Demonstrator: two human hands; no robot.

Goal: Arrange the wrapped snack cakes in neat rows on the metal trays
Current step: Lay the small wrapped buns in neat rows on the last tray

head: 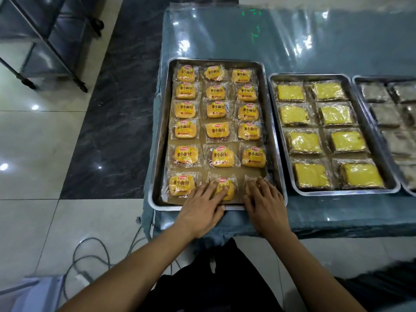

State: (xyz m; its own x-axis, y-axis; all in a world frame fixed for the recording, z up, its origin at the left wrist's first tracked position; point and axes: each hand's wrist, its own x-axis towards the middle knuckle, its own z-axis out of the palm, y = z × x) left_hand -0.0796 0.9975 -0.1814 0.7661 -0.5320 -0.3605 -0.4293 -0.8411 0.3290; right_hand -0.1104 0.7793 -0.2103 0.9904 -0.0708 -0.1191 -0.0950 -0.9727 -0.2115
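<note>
1. Far left of both hands: a metal rack [40,41] stands on the tiled floor [33,143]; cables [90,257] lie on the floor below the left forearm.
2. Left tray [161,131] sits on the worktop [315,212] under a clear plastic cover [225,30]. It holds orange wrapped snack cakes [216,111] in three columns, six rows, labels up.
3. Left hand [202,210]: fingers straight and spread, lying flat on the middle cake of the nearest row [226,188]; wrist crosses the tray's near rim. The cake just left of this hand [181,184] is untouched.
4. Right hand [264,206]: fingers extended, slightly apart, pressing on the right cake of the nearest row [249,183], which is mostly hidden beneath them. Hands are near each other, not touching.
5. Right of the right hand: a second tray [283,136] just beside the first, with yellow wrapped cakes [295,114] in two columns, four rows.
6. Far right: a third tray [360,91], cut by the frame edge, carrying greyish wrapped cakes [374,93]; count cannot be told.
</note>
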